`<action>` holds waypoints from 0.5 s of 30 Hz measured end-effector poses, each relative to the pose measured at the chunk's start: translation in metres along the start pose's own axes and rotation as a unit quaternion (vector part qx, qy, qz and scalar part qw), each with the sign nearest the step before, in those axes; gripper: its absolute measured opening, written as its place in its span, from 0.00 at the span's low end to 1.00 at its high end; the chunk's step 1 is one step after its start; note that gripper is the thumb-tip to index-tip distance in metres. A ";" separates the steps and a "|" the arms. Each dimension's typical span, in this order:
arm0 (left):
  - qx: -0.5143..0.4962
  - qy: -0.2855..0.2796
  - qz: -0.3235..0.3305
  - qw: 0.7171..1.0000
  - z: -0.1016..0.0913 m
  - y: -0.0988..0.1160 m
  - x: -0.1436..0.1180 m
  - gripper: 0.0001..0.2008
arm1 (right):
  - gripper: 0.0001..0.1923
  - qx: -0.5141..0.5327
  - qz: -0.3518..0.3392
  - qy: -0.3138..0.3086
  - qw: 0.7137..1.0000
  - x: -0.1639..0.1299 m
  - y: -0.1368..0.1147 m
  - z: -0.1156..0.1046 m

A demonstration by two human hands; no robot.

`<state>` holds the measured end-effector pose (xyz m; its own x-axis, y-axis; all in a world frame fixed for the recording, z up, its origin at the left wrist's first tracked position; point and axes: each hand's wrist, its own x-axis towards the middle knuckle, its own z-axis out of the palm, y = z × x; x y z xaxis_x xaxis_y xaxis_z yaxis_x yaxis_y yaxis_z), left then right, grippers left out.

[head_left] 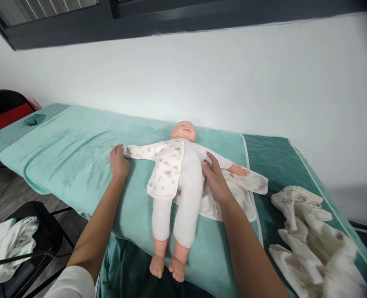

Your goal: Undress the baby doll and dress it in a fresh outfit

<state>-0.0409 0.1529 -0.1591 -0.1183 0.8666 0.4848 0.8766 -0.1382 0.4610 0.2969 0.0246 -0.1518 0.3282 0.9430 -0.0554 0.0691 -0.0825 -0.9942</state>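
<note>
We take this for a massage or care-training room; we see a massage table [90, 128] with a face hole [35, 120], a baby doll [190, 169] laid across it, black chairs [51, 229] nearby and a dark-framed window [133, 21] above.

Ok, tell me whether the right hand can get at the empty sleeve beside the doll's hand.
Likely yes: the right hand is close by, and the empty sleeve lies to its right. The doll's hand seems to overlap part of it, but the outer end looks uncovered.
</note>
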 end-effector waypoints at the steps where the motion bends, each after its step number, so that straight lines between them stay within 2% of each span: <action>1: -0.030 0.021 0.009 0.999 -0.003 0.005 -0.010 0.26 | 0.41 -0.002 0.003 0.000 1.000 -0.001 -0.002 0.001; 2: -0.062 0.022 0.012 0.998 -0.006 0.012 -0.021 0.22 | 0.41 -0.004 0.005 -0.001 1.000 -0.002 -0.003 0.002; 3: -0.096 -0.002 0.010 0.995 -0.009 0.020 -0.032 0.19 | 0.42 -0.009 0.003 0.001 1.000 -0.002 -0.005 0.004; 5: -0.172 -0.113 -0.001 0.979 -0.015 0.038 -0.051 0.16 | 0.41 -0.026 -0.010 0.003 1.000 -0.003 -0.008 0.006; 6: -0.212 -0.170 -0.008 0.962 -0.017 0.048 -0.059 0.17 | 0.41 -0.035 -0.018 0.003 0.999 -0.003 -0.008 0.007; 8: -0.298 -0.247 -0.038 0.921 -0.021 0.067 -0.069 0.21 | 0.41 -0.046 -0.025 0.003 0.999 -0.002 -0.007 0.009; 11: -0.420 -0.305 -0.104 0.848 -0.021 0.087 -0.073 0.25 | 0.43 -0.037 -0.026 0.015 0.999 0.001 -0.001 0.011; 13: -0.478 -0.322 -0.155 0.803 -0.017 0.096 -0.072 0.28 | 0.44 -0.029 -0.037 0.028 0.999 0.004 0.002 0.012; 15: -0.510 -0.325 -0.191 0.773 -0.013 0.101 -0.071 0.31 | 0.44 -0.034 -0.047 0.036 0.998 0.005 0.003 0.012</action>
<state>0.0501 0.0710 -0.1368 0.2726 0.9496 -0.1547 -0.0275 0.1684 0.9853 0.2875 0.0334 -0.1562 0.3844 0.9219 0.0477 0.1656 -0.0180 -0.9860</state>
